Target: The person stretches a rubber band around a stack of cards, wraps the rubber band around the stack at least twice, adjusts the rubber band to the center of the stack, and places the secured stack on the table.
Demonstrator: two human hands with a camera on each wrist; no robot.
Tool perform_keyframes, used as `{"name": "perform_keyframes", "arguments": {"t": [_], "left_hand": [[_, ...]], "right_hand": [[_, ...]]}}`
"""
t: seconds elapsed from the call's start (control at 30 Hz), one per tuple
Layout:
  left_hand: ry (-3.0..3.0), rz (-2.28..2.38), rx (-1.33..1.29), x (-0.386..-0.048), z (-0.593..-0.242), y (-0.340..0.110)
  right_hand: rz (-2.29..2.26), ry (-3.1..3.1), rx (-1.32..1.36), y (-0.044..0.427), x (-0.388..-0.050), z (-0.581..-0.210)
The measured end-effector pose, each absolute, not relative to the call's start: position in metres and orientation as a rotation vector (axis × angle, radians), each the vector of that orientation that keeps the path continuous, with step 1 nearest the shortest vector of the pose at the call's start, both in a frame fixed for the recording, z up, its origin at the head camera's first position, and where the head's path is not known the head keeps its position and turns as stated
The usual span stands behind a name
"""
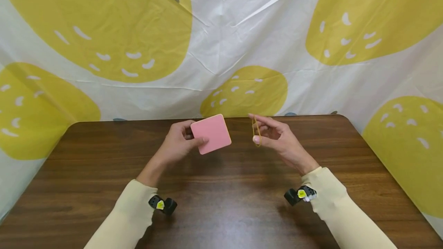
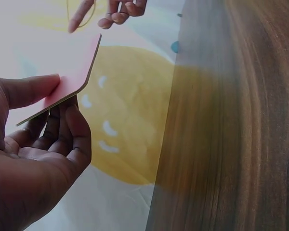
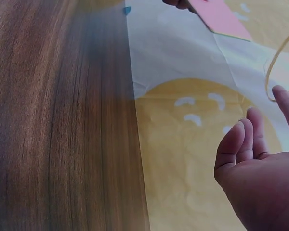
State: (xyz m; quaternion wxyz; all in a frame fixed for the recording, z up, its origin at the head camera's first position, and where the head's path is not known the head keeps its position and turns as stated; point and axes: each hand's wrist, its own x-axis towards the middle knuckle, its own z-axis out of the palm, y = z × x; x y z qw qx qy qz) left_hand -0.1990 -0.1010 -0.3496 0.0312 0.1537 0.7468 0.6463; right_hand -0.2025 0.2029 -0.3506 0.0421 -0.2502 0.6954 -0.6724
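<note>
In the head view, my left hand [image 1: 178, 141] holds a pink square card [image 1: 212, 133] with rounded corners and a thin yellowish edge. The thumb lies on its pink face and the other fingers are behind it, as the left wrist view also shows. To the right, a thin yellow rubber band [image 1: 254, 126] is looped over the index finger and thumb of my right hand [image 1: 282, 139], which keep it stretched. The right hand's remaining fingers are bent. Card and band are apart, both held above the far part of the table.
A brown wood-grain table [image 1: 214, 199] spreads beneath both arms. Behind its far edge hangs a white cloth [image 1: 242, 49] with large yellow fruit prints. Each wrist carries a small black camera, the left camera [image 1: 169, 205] and the right camera [image 1: 293, 197].
</note>
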Motion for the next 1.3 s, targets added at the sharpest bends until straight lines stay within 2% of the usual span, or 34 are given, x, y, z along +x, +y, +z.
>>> {"name": "perform_keyframes", "arguments": {"t": [0.6,1.3], "left_hand": [[1.946,2.166,0.303,-0.201,-0.347,-0.099],[1.757,2.11,0.284,-0.2,-0.352,-0.082]], "right_hand": [[-1.841,2.27,-0.749,0.202,-0.208,-0.349],[-1.455,2.477,-0.956,0.191,-0.21,-0.345]]}}
